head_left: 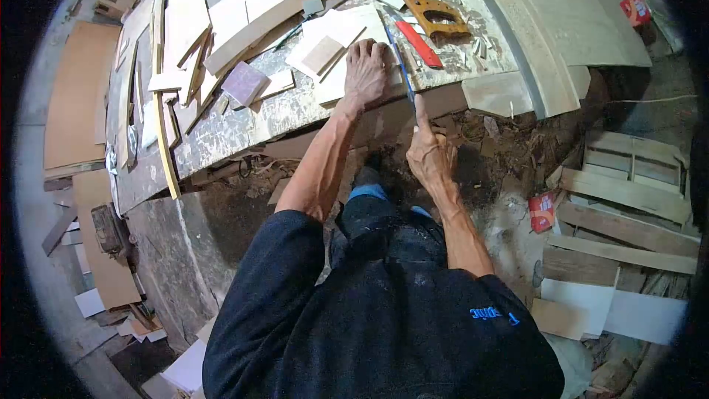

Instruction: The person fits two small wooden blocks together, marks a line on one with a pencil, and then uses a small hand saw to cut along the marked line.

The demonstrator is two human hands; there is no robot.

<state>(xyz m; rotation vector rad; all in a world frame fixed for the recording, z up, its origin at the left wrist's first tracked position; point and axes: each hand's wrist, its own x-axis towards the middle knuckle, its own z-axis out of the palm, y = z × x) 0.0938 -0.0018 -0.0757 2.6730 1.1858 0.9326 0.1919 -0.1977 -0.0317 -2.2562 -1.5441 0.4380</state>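
Left hand [367, 70] flat, fingers spread, pressing a pale board [336, 41] onto the bench [244, 129] near its front edge. Right hand [430, 157] off the edge, below and just right of the left, grip closed on the handle of a thin blue-backed saw [399, 66], index finger laid along it. Blade's long axis runs up and away from the right hand, slightly leftward, passing just beside the left hand's fingers. Whether the teeth touch the board is hard to tell. A red tool [418, 43] and wooden-handled saw [436, 16] lie beyond.

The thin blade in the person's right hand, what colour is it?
Blue; the blade runs along the board's edge, seen in the head view.
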